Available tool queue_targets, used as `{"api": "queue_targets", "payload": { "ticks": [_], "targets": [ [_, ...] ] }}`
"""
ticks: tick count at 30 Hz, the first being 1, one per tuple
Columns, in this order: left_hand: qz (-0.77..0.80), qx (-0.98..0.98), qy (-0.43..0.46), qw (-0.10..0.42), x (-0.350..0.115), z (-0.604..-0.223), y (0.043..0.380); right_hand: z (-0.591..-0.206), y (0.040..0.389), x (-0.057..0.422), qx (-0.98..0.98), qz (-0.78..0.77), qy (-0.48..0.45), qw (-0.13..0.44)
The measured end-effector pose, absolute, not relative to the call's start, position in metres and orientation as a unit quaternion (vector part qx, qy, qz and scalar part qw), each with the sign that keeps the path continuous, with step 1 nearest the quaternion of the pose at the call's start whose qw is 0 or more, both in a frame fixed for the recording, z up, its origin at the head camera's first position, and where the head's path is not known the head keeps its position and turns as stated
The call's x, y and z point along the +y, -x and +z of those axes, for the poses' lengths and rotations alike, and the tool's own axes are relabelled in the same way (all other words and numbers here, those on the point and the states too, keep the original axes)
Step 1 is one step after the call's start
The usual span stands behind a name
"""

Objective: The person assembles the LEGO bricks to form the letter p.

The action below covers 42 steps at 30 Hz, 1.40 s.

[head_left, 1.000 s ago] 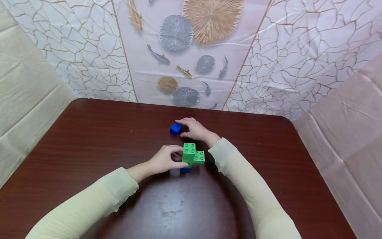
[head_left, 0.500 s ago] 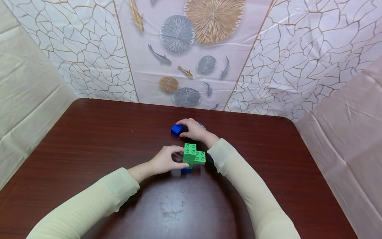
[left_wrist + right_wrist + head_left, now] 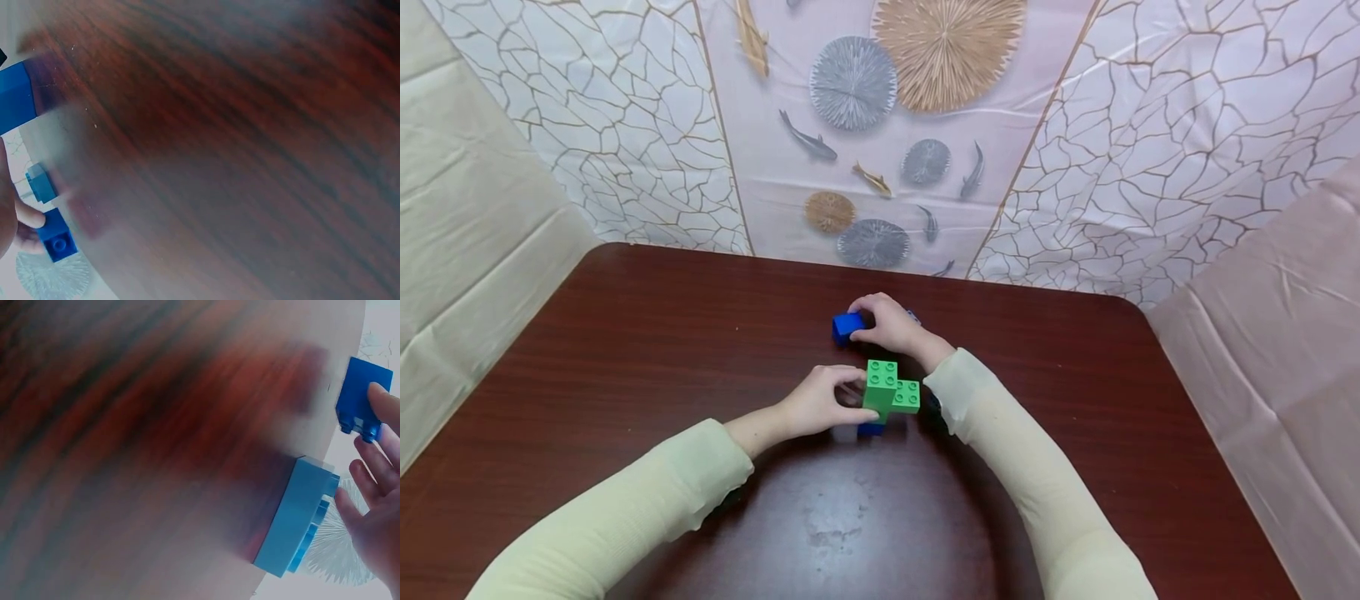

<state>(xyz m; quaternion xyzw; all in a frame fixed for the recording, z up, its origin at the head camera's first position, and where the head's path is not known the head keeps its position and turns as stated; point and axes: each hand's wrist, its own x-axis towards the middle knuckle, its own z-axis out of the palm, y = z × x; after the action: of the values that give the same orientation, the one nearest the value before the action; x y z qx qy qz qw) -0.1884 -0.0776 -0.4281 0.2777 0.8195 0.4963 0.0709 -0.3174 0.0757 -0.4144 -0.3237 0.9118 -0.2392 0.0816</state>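
In the head view my left hand grips a tower of green toy building bricks from its left side, thumb in front. One green brick juts out to the right, and a blue brick forms the base. Farther back, my right hand pinches a small blue building brick between thumb and fingers. That brick is tipped on its side; its hollow underside shows in the left wrist view, its studs in the right wrist view.
A longer, lighter-looking blue brick sits on the table beside my right hand, mostly hidden behind that hand in the head view. The dark brown table meets patterned cloth walls at its far edge.
My right fingers have closed on the small blue brick and tipped it over sideways. The left hand and the tower keep their place; the head view has shifted slightly.
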Motion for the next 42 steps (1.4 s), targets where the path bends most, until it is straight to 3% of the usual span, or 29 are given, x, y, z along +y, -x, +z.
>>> {"api": "queue_targets", "payload": {
  "ticks": [18, 42],
  "targets": [
    [0.486, 0.826, -0.28, 0.048, -0.079, -0.426, 0.189, -0.398, 0.305, 0.078, 0.888, -0.359, 0.287, 0.023],
    [0.485, 0.827, -0.278, 0.061, -0.077, -0.424, 0.187, -0.388, 0.282, 0.112, 0.87, -0.41, 0.271, 0.03]
  ]
}}
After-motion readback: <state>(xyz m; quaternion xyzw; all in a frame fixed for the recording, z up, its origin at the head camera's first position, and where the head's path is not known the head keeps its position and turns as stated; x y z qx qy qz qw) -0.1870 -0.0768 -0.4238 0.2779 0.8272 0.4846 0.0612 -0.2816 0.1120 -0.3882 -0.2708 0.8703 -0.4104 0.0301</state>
